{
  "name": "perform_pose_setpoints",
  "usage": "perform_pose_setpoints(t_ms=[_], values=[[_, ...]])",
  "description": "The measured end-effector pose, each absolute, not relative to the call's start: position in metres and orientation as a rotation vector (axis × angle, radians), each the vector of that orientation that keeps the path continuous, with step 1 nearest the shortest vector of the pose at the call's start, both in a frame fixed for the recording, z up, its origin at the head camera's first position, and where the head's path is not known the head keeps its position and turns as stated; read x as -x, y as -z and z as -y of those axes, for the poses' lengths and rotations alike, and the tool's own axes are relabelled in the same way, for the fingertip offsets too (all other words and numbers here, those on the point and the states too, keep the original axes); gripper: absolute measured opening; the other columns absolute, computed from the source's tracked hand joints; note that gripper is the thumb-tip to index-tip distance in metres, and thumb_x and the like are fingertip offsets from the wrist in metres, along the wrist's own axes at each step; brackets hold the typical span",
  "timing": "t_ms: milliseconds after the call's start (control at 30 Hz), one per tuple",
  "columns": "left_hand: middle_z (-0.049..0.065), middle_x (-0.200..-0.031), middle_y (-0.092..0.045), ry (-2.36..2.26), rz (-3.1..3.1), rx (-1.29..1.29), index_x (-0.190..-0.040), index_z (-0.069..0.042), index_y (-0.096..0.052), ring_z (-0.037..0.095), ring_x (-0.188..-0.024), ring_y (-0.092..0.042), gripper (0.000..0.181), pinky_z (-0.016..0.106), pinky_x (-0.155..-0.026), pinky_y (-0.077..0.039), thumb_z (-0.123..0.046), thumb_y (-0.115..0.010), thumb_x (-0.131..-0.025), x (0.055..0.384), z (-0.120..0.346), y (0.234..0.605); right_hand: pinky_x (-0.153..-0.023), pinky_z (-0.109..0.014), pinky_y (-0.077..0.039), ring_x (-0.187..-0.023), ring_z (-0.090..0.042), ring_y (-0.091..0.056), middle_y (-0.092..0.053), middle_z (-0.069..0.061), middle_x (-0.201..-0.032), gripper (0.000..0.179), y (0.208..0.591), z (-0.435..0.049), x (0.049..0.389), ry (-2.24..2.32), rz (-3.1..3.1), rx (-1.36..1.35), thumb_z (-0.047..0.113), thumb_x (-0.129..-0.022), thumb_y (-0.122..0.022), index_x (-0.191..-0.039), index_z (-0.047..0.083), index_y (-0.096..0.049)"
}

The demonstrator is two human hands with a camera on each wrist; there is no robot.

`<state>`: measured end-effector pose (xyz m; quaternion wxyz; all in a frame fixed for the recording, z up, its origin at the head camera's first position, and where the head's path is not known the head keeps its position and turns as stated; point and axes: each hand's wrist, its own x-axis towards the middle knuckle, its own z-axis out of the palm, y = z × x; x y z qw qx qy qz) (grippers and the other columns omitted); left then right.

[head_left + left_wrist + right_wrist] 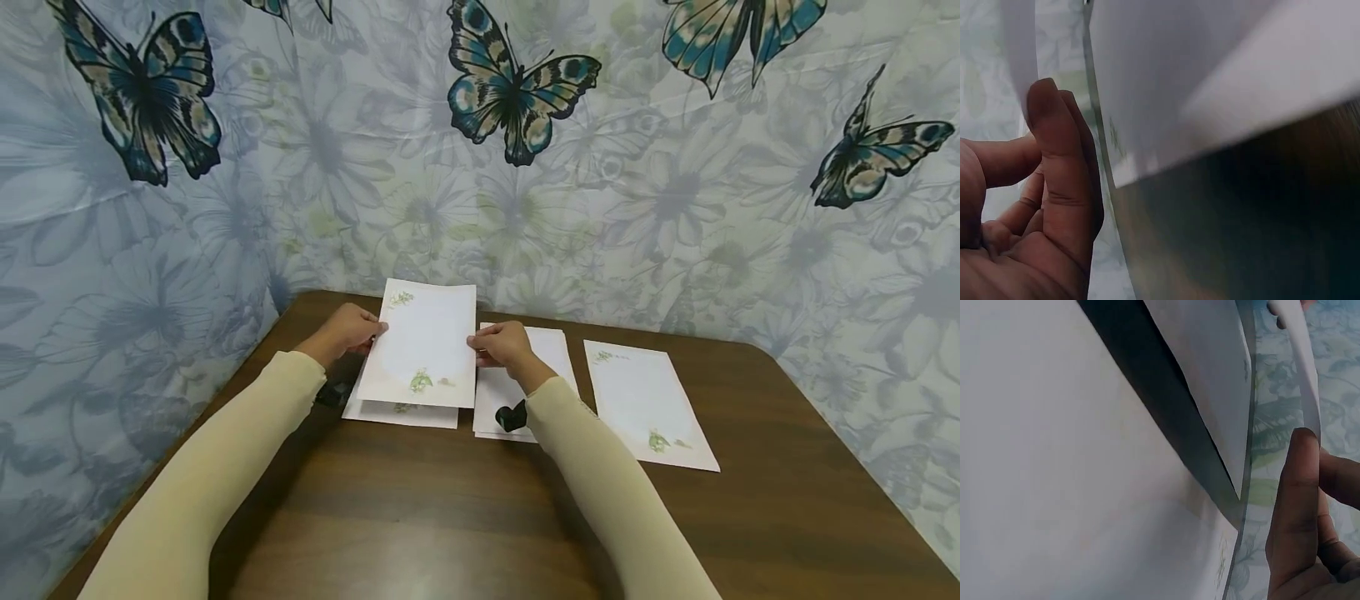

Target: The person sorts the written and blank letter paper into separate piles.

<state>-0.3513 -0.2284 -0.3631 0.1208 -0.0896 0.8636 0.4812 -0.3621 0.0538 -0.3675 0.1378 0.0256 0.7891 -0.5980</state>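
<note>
Between both hands a white sheet of paper (423,342) with small green plant prints is raised above the left pile. My left hand (347,335) pinches its left edge between thumb and fingers, and my right hand (507,348) pinches its right edge. In the left wrist view the left hand (1054,187) has the paper's edge between its fingertips. The right wrist view shows the right hand (1304,512) gripping the edge likewise. Beneath the raised sheet lies another printed paper (408,416), mostly covered.
In the middle lies a stack of paper (551,354), partly behind my right hand and sleeve. Farther right a single printed sheet (648,400) lies on the brown wooden table (390,508). A butterfly-patterned cloth (622,217) hangs behind the table's back edge.
</note>
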Motion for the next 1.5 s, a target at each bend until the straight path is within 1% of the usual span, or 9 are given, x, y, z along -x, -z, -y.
perform_pose_setpoints(t_ms=[133,267,500,700,933,1067,1200,1333,1500], values=[[0.014,-0.103,-0.065,-1.421,-2.513,0.297,-0.131,0.008,-0.057,0.010,-0.069,-0.064,0.041,0.028,-0.066,-0.061,-0.018,-0.057,-0.100,0.349,0.236,0.366,-0.059,-0.023,-0.061,-0.056,-0.009,-0.064,-0.065,-0.002,-0.071,0.020,0.372,-0.047,0.362,1.683,-2.291,-0.038,0.009,-0.085,-0.077,-0.101,-0.001,-0.072],[0.008,-0.092,-0.064,-1.420,-2.506,0.299,-0.130,0.010,-0.057,0.011,-0.070,-0.064,0.040,0.028,-0.066,-0.062,-0.017,-0.058,-0.100,0.345,0.240,0.370,-0.056,-0.023,-0.061,-0.050,-0.009,-0.062,-0.064,-0.003,-0.064,0.019,0.376,-0.041,0.362,1.641,-2.294,-0.014,0.008,-0.084,-0.077,-0.099,-0.002,-0.072],[0.008,-0.090,-0.064,-1.394,-2.505,0.301,-0.125,0.010,-0.061,0.012,-0.069,-0.064,0.037,0.029,-0.066,-0.063,-0.018,-0.056,-0.100,0.341,0.247,0.374,-0.052,-0.020,-0.059,-0.050,-0.009,-0.062,-0.064,-0.003,-0.068,0.020,0.379,-0.035,0.362,1.550,-2.292,-0.037,0.009,-0.085,-0.076,-0.101,-0.003,-0.072],[0.011,-0.096,-0.061,-1.358,-2.529,0.315,-0.125,0.010,-0.061,0.013,-0.071,-0.063,0.038,0.029,-0.067,-0.063,-0.018,-0.057,-0.099,0.342,0.246,0.375,-0.052,-0.020,-0.059,-0.050,-0.009,-0.064,-0.064,-0.004,-0.072,0.020,0.382,-0.035,0.361,1.505,-2.309,-0.027,0.010,-0.088,-0.074,-0.104,-0.003,-0.070],[0.016,-0.106,-0.061,-1.332,-2.524,0.357,-0.127,0.011,-0.058,0.016,-0.075,-0.067,0.041,0.029,-0.067,-0.064,-0.019,-0.053,-0.100,0.341,0.244,0.378,-0.053,-0.020,-0.059,-0.052,-0.009,-0.064,-0.064,-0.005,-0.073,0.016,0.386,-0.033,0.360,1.447,-2.338,-0.007,0.009,-0.089,-0.072,-0.099,-0.004,-0.071],[0.016,-0.105,-0.061,-1.311,-2.541,0.375,-0.124,0.012,-0.058,0.018,-0.075,-0.067,0.041,0.030,-0.066,-0.064,-0.021,-0.052,-0.100,0.341,0.244,0.377,-0.054,-0.020,-0.059,-0.051,-0.009,-0.063,-0.064,-0.004,-0.072,0.015,0.386,-0.032,0.359,1.442,-2.349,-0.006,0.008,-0.089,-0.072,-0.097,-0.004,-0.071],[0.014,-0.092,-0.065,-1.223,-2.618,0.345,-0.106,0.009,-0.064,0.016,-0.067,-0.067,0.034,0.030,-0.062,-0.063,-0.022,-0.051,-0.099,0.341,0.244,0.374,-0.051,-0.020,-0.059,-0.050,-0.009,-0.062,-0.064,-0.005,-0.068,0.013,0.387,-0.031,0.360,1.428,-2.366,-0.011,0.008,-0.088,-0.072,-0.094,-0.004,-0.071],[0.008,-0.071,-0.064,-1.086,-2.716,0.294,-0.086,0.004,-0.067,0.014,-0.054,-0.064,0.034,0.030,-0.058,-0.062,-0.022,-0.050,-0.098,0.341,0.243,0.372,-0.049,-0.020,-0.058,-0.048,-0.010,-0.062,-0.065,-0.005,-0.066,0.011,0.389,-0.029,0.361,1.412,-2.390,-0.038,0.007,-0.087,-0.073,-0.091,-0.002,-0.071],[0.003,-0.051,-0.055,-0.935,-2.814,0.262,-0.058,-0.008,-0.058,0.017,-0.048,-0.061,0.042,0.030,-0.052,-0.061,-0.021,-0.046,-0.096,0.338,0.239,0.371,-0.048,-0.021,-0.058,-0.046,-0.009,-0.062,-0.064,-0.005,-0.061,0.010,0.389,-0.028,0.361,1.412,-2.405,-0.040,0.008,-0.087,-0.072,-0.088,-0.002,-0.071]])
